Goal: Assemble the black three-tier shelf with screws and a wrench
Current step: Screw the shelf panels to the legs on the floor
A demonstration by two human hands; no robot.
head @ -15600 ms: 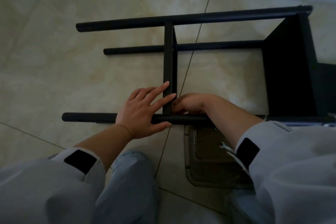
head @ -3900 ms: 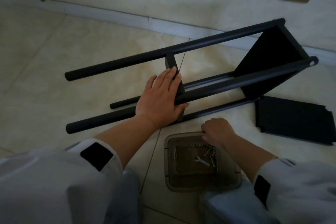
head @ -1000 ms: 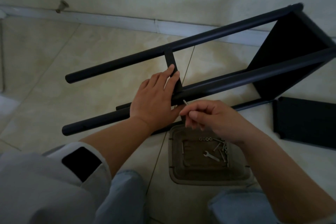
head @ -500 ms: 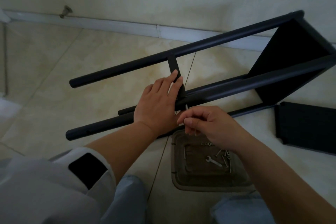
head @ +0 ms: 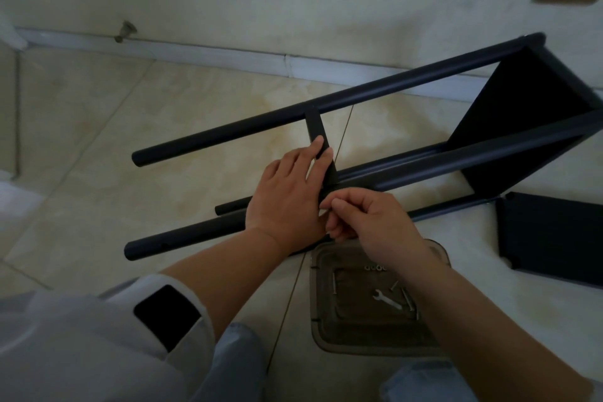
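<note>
The shelf frame lies sideways on the floor. The left hand presses flat on its middle tier, fingers straight; the right hand pinches something hidden, likely a screw, which should enter the near post squarely.

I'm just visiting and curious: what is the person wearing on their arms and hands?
Both hands, the left hand and the right hand, are bare, with no gloves. The left arm's pale grey sleeve is pushed up to mid-forearm and bears a black rectangular patch at the cuff. No sleeve shows on the right forearm.
</note>
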